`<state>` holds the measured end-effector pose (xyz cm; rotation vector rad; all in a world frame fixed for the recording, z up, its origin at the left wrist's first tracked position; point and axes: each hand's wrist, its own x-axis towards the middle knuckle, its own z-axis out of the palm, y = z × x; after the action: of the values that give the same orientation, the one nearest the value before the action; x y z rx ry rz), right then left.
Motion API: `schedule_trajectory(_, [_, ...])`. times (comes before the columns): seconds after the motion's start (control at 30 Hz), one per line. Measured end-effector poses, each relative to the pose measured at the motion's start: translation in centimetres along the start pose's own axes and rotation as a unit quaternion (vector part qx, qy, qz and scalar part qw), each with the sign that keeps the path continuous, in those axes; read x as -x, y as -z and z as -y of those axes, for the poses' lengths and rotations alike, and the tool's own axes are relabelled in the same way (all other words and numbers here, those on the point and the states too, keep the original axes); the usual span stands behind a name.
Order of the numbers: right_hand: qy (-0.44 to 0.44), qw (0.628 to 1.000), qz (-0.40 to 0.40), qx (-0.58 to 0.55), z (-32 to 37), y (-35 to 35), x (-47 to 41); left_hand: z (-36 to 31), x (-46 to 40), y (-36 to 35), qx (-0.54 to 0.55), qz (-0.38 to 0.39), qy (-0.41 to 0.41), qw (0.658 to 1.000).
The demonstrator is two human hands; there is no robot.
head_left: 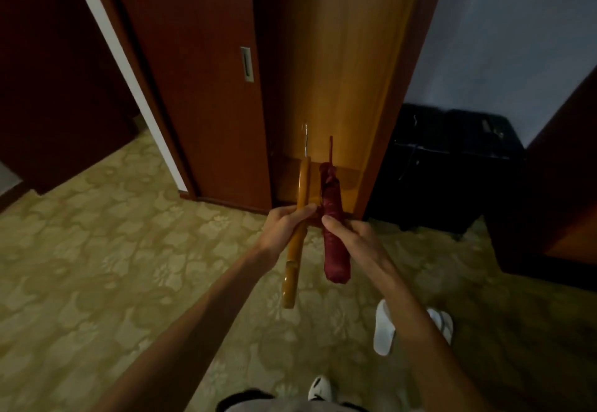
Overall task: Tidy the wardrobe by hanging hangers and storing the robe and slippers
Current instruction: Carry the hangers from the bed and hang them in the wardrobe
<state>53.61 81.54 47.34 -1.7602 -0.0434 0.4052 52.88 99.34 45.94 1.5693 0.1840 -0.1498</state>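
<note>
No text, label, brand, number or sign can be read anywhere in this view.

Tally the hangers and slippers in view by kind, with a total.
Wooden hanger, held in left hand: 1
Red padded hanger, held in right hand: 1
White slippers on the carpet: 2
Total: 4

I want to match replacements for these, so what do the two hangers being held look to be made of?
The hanger in the left hand, the tan hanger, looks like varnished wood: amber colour, glossy sheen, with a shiny metal hook. The one in the right hand, the dark red hanger, seems padded and wrapped in fabric, perhaps satin: soft rounded shape, faint creases. Its core is hidden.
</note>
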Motion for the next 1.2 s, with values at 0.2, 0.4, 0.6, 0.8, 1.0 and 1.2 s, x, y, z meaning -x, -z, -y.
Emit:
schedule_trajectory(0.2, [0.003,1.000,0.012,0.009,4.9,-0.4,-12.0,-4.1,-10.7,3.5,0.022,-0.017,-0.011,1.000])
schedule_trajectory(0.4, [0.013,0.999,0.000,0.043,9.8,-2.0,-24.3,-7.2,-22.5,8.7,0.063,-0.007,-0.018,0.998])
schedule_trajectory(0.6, [0.031,0.998,-0.036,0.041,17.0,-4.8,-37.6,-12.7,-35.2,15.8,0.056,0.059,-0.043,0.996])
schedule_trajectory(0.8, [0.055,0.996,-0.066,0.033,23.5,-6.2,-48.2,-19.4,-46.2,21.3,0.014,0.070,-0.084,0.994])
schedule_trajectory(1.0, [0.075,0.992,-0.088,0.042,30.9,-4.8,-57.8,-27.0,-56.3,23.5,-0.007,0.073,-0.106,0.992])
schedule_trajectory(1.2, [0.105,0.990,-0.074,0.062,38.6,-1.2,-67.3,-35.1,-65.7,24.2,-0.008,0.020,-0.136,0.990])
